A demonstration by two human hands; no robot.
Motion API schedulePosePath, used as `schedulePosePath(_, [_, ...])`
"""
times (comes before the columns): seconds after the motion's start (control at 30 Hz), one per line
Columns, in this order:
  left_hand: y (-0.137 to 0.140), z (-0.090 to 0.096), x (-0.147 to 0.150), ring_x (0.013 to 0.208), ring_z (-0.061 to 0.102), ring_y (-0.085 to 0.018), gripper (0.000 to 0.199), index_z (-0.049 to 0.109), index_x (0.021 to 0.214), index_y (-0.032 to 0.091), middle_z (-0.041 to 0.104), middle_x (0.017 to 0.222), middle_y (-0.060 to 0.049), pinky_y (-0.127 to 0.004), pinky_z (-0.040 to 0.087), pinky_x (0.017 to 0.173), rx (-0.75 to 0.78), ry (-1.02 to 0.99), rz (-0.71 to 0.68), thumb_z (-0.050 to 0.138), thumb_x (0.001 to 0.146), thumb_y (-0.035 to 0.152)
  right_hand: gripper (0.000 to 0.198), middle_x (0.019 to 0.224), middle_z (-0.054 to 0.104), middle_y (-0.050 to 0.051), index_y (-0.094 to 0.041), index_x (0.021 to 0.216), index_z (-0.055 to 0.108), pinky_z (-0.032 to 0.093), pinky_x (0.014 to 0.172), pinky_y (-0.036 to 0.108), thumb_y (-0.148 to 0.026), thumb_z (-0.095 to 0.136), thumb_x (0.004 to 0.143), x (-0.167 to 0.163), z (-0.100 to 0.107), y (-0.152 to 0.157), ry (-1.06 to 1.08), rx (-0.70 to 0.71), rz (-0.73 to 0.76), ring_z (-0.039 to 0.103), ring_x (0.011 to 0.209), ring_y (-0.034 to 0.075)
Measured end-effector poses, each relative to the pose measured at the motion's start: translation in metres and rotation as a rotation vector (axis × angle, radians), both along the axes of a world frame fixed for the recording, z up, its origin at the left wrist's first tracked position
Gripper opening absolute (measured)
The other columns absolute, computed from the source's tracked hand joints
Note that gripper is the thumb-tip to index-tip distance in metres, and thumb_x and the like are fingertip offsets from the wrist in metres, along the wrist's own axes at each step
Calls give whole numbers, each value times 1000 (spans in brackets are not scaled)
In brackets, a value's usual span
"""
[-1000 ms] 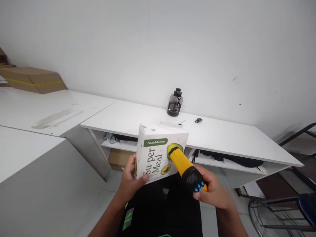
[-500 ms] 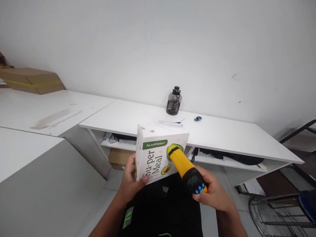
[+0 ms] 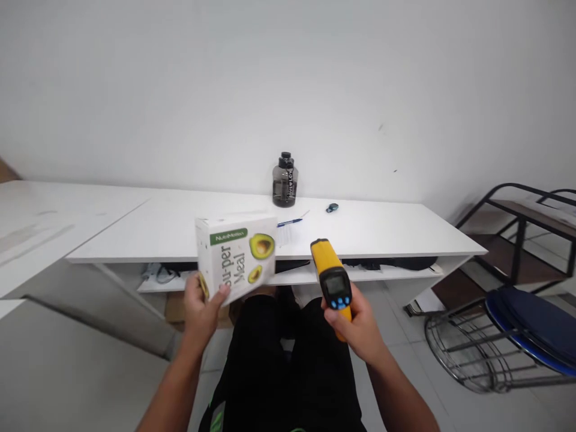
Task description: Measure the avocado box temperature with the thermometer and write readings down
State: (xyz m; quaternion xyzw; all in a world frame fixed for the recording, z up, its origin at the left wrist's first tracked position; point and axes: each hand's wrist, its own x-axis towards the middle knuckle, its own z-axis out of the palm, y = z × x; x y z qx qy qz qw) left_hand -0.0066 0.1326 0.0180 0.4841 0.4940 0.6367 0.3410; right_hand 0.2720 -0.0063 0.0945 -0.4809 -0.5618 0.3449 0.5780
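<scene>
A white box with a green label, avocado pictures and "Meal" lettering is in my left hand. The thumb lies on its front face, and the other fingers are behind its left side, mostly hidden. My right hand is wrapped round the handle of a yellow and black infrared thermometer with a small screen and blue buttons. Its nose points away from me, toward the table. Box and thermometer are apart, both raised over my lap near the table's front edge.
On the white table stand a dark clear bottle, a blue pen on paper, and a small dark blue object. An under-shelf holds dark items. At right are a blue stool and a black-framed rack.
The box has moved left, away from the thermometer, which was in front of its face. The thermometer now points more straight ahead. My view has turned to the right.
</scene>
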Motion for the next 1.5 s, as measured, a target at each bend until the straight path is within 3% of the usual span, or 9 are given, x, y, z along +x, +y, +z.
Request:
schedulePosePath(0.1, [59, 13, 1, 91, 59, -24, 52, 46, 94, 24, 55, 92, -1, -42, 52, 91, 50, 141, 216, 75, 64, 55, 38, 77, 59, 0, -23, 96, 63, 49, 63, 29, -57, 73, 81, -3, -7, 14, 102, 55, -153, 53, 66, 14])
schedulePosePath(0.23, [127, 31, 8, 101, 58, -26, 51, 38, 94, 25, 53, 100, -4, -43, 50, 99, -11, 266, 354, 71, 70, 56, 39, 74, 59, -1, -22, 91, 60, 46, 62, 28, -59, 71, 84, -2, -22, 28, 241, 41, -210, 52, 63, 13])
schedulePosePath(0.43, [187, 42, 22, 117, 58, -38, 59, 43, 106, 21, 57, 120, -16, -56, 42, 107, -182, 506, 363, 66, 74, 65, 40, 75, 58, -1, -23, 93, 62, 44, 61, 27, -58, 74, 80, -1, -37, 43, 226, 15, -325, 51, 64, 14])
schedulePosePath(0.57, [212, 40, 27, 122, 56, -45, 73, 46, 113, 16, 59, 124, -24, -58, 43, 103, -250, 673, 267, 74, 65, 64, 39, 74, 57, -1, -23, 90, 61, 46, 63, 28, -59, 74, 80, -4, -41, 59, 162, -1, -355, 51, 66, 16])
schedulePosePath(0.7, [222, 33, 26, 119, 60, -45, 76, 46, 114, 16, 63, 119, -24, -56, 41, 105, -335, 749, 196, 79, 61, 61, 37, 79, 58, 0, -24, 89, 60, 48, 66, 29, -58, 74, 81, -10, -45, 79, 136, -42, -335, 52, 69, 17])
schedulePosePath(0.97, [223, 26, 29, 122, 58, -42, 74, 44, 115, 17, 62, 120, -21, -56, 37, 108, -307, 768, 215, 78, 65, 59, 42, 78, 57, -1, -25, 95, 58, 45, 63, 29, -61, 74, 80, -34, -59, 104, 198, -156, -285, 50, 67, 15])
schedulePosePath(1.23, [222, 23, 30, 123, 57, -39, 70, 42, 114, 19, 61, 121, -17, -54, 37, 109, -301, 779, 222, 77, 68, 57, 46, 83, 62, 1, -24, 94, 58, 45, 59, 27, -69, 64, 86, -41, -74, 108, 265, -99, -191, 54, 65, 14])
schedulePosePath(1.5, [223, 24, 31, 122, 59, -38, 71, 44, 115, 20, 64, 122, -16, -53, 40, 109, -314, 821, 252, 77, 66, 58, 46, 81, 63, 1, -23, 93, 60, 45, 56, 26, -68, 65, 86, -36, -70, 102, 271, -110, -239, 55, 64, 13])
